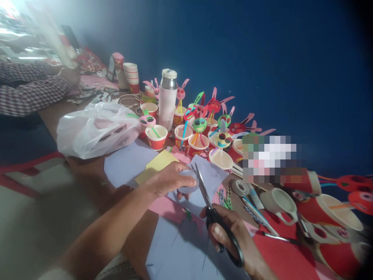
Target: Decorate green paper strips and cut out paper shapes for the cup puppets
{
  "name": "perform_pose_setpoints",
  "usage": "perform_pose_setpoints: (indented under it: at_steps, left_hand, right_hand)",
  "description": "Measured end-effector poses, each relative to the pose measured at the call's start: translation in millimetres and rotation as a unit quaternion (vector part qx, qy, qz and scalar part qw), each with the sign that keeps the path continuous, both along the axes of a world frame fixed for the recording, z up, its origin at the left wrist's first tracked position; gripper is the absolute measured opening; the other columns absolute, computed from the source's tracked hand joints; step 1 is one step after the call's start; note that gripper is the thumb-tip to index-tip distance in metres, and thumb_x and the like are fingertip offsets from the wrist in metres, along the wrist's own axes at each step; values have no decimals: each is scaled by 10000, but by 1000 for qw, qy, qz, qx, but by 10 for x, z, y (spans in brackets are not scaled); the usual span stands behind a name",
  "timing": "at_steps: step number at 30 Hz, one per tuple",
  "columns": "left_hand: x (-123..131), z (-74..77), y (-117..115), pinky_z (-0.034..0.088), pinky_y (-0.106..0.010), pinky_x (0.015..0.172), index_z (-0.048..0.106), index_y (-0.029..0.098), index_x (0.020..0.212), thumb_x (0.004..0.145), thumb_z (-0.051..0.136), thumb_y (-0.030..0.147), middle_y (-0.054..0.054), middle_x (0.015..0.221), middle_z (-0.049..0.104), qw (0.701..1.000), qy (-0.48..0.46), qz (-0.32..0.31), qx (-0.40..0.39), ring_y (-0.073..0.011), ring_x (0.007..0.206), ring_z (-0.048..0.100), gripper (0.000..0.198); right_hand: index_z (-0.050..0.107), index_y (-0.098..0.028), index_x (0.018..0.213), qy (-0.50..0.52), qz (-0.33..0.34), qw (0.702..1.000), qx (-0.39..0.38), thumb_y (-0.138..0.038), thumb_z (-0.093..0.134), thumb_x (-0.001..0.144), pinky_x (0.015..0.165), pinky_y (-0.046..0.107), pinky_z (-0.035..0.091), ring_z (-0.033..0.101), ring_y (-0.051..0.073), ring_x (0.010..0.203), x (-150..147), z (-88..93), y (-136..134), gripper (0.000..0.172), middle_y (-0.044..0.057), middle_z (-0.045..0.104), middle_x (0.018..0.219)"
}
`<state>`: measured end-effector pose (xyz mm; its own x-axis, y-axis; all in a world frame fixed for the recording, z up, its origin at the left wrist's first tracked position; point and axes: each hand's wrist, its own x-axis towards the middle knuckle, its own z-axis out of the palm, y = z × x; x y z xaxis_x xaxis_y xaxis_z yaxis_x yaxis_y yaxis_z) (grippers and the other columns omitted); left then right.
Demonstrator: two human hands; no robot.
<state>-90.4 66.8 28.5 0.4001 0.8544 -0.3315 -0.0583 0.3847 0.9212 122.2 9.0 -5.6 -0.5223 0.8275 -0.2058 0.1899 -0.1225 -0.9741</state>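
Observation:
In the head view, my left hand [168, 178] pinches a round lavender paper disc [190, 189] between thumb and fingers. My right hand [239, 230] grips black-handled scissors [203, 189], with its fingers in and around the handles. The blades point up and away, slightly apart, right beside the disc's right edge; whether they touch it I cannot tell. Under both hands lie lavender paper sheets [171, 247] with a few pen marks, a pink sheet [167, 209] and a yellow sheet [157, 163].
Several paper cups [156, 138] hold straws topped with coloured paper faces along the blue wall. A white flask [167, 105] stands among them. Left are a plastic bag [97, 132] and another person's checked sleeve [32, 93]. A mug [278, 204], tape roll [241, 187] and pen [279, 237] lie right.

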Motion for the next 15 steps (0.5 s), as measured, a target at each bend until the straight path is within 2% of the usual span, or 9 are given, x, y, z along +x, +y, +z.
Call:
perform_pose_setpoints:
  at_steps: [5, 9, 15]
  left_hand:
    - [5, 0, -1, 384, -165, 355, 631, 120, 658, 584, 652, 272, 12, 483, 571, 1000, 0, -2, 0, -100, 416, 542, 170]
    - [0, -17, 2, 392, -170, 363, 637, 116, 675, 586, 646, 271, 11, 477, 574, 1000, 2, 1, -1, -99, 417, 534, 179]
    - [-9, -36, 4, 400, -177, 369, 648, 112, 708, 592, 648, 271, 3, 490, 586, 1000, 5, 0, -1, -106, 430, 542, 197]
  right_hand:
    - [543, -177, 795, 5, -7, 1000, -8, -689, 599, 775, 414, 204, 313, 384, 84, 421, 5, -17, -17, 515, -57, 439, 527]
    - [564, -167, 827, 11, -10, 1000, -6, -676, 611, 777, 405, 194, 294, 378, 75, 408, 7, -27, -8, 514, -60, 442, 515]
    - [547, -167, 795, -19, 2, 1000, -11, -737, 583, 751, 411, 197, 316, 378, 77, 415, -7, 48, 3, 573, -56, 441, 500]
